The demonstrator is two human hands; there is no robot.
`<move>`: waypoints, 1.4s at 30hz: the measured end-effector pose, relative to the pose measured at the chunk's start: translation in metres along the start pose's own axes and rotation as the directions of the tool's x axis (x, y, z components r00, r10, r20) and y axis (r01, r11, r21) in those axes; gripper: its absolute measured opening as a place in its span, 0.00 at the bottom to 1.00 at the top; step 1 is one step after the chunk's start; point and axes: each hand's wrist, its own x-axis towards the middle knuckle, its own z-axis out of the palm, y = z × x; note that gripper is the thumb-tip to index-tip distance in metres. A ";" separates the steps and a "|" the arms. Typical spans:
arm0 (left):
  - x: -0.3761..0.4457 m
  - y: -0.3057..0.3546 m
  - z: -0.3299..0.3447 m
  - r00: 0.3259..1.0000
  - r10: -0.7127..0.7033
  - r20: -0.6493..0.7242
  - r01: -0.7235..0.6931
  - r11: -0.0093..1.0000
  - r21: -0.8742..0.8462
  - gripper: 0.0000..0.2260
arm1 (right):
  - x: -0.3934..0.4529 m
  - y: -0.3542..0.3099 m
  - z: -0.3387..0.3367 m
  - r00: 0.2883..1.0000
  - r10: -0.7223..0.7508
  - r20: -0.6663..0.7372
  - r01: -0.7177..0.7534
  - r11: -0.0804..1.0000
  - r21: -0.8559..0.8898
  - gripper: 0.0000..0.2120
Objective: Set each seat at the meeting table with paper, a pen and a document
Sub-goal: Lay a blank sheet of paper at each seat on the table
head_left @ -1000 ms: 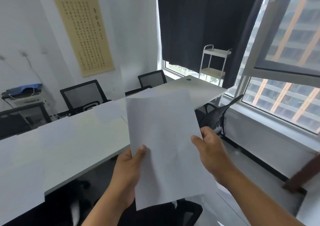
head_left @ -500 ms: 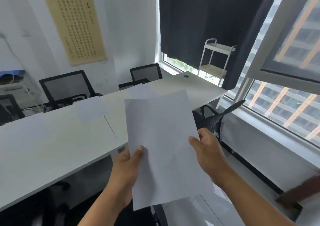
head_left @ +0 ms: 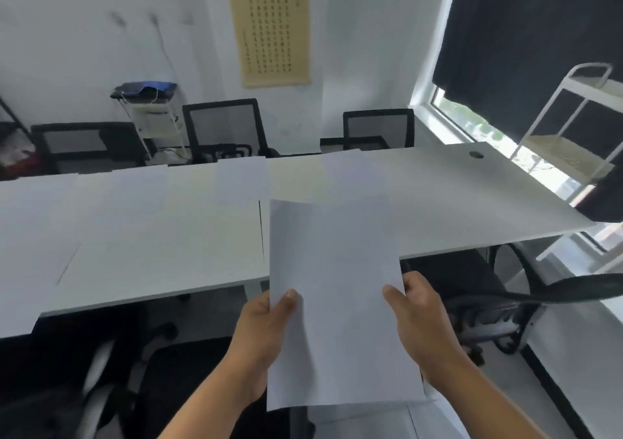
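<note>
Pinching a thin white paper sheet [head_left: 337, 297] at both side edges above the long white table [head_left: 472, 202], left hand [head_left: 266, 334] and right hand [head_left: 421, 324] support something light, floppy, easily creased.

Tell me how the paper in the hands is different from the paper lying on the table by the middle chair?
The held paper is up in the air, gripped by the left hand and right hand; the table paper lies flat on the table. The held paper looks much bigger because it is nearer the camera. The table paper sits at the far edge by a chair; the held paper hangs over the near edge. Both are plain white sheets.
</note>
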 end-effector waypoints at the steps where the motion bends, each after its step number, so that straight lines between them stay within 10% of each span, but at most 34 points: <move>1: 0.005 -0.001 0.010 1.000 -0.005 -0.024 0.005 1.000 -0.004 0.13 | 0.013 0.002 -0.007 1.000 0.000 0.027 0.000 1.000 -0.004 0.08; 19: 0.118 0.007 0.066 0.952 -0.129 -0.279 0.107 0.990 -0.096 0.13 | 0.185 0.019 0.001 0.947 0.056 0.316 -0.046 0.998 -0.037 0.11; 42: 0.340 0.024 -0.004 0.917 -0.298 -0.266 0.259 0.951 -0.169 0.16 | 0.380 0.057 0.147 0.922 0.210 0.327 -0.139 0.964 -0.225 0.13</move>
